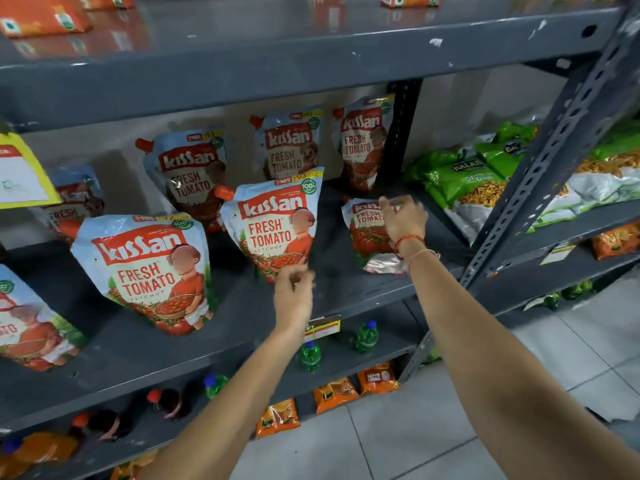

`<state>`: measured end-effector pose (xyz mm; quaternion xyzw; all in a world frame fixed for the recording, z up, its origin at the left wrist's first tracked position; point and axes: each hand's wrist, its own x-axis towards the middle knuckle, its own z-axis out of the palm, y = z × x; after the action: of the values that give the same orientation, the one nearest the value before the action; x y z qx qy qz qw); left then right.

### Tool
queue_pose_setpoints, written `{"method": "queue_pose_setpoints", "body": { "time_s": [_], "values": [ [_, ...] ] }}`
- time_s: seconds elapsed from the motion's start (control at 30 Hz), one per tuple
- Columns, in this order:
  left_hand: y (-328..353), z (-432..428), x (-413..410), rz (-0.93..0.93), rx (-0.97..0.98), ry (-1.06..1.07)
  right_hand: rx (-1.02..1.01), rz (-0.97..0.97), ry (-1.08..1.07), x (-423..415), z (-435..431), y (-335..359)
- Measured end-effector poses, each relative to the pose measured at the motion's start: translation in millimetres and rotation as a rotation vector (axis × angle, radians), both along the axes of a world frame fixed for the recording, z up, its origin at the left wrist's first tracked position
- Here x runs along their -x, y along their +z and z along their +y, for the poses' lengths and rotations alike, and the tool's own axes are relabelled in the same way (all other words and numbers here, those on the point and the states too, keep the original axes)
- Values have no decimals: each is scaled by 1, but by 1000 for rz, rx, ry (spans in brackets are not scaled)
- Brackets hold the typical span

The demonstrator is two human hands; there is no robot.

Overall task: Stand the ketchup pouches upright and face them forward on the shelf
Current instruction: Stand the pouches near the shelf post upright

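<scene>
Several Kissan ketchup pouches stand on a grey metal shelf (346,292). Three upright ones line the back, among them a middle one (289,147). In front, a large pouch (149,271) stands at the left. A centre pouch (277,226) stands upright facing forward; my left hand (293,292) is at its bottom right corner, fingers loosely curled, apparently just off it. To the right a pouch (367,233) lies leaning back on the shelf, and my right hand (403,220) pinches its top edge.
A slotted grey upright (540,168) separates this bay from green snack bags (464,178) on the right. A yellow price tag (20,171) hangs at the left. Green bottles (365,336) and orange packets (334,394) fill the lower shelves. Tiled floor lies below right.
</scene>
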<state>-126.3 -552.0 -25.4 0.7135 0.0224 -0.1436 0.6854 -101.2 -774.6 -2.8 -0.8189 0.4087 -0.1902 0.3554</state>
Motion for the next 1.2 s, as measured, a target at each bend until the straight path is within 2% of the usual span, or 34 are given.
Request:
{"method": "queue_pose_setpoints", "body": {
  "time_s": [0.07,0.1,0.17,0.3,0.4,0.5,0.53,0.67,0.83,0.93,1.03,1.2],
  "values": [
    [9,-17,-8,-56,-72,-138,76,349,158,6,-10,-11],
    [12,-26,-14,-79,-125,-217,76,437,248,9,-11,-17],
    [16,-49,-25,-106,-245,-361,28,469,342,15,-13,-29],
    [11,-83,-45,-20,-316,-359,95,425,423,29,-15,-42],
    [-5,-92,-58,109,-319,-308,12,268,398,43,-17,-43],
    [-7,-98,-64,286,-204,-270,-197,0,136,45,-25,-40],
    [-7,-101,-67,336,-151,-259,-264,-28,47,43,-28,-38],
    [-1,-113,-68,433,-81,-269,-470,2,-134,28,-31,-27],
    [-5,-119,-72,500,-8,-213,-600,-83,-213,21,-24,-25],
    [0,-116,-70,440,69,-179,-580,-136,-185,21,-24,-17],
    [13,-114,-66,300,83,-145,-510,-240,-125,17,-31,-4],
    [49,-116,-70,-128,15,-173,-468,-545,-36,18,-35,24]
  ]
}}
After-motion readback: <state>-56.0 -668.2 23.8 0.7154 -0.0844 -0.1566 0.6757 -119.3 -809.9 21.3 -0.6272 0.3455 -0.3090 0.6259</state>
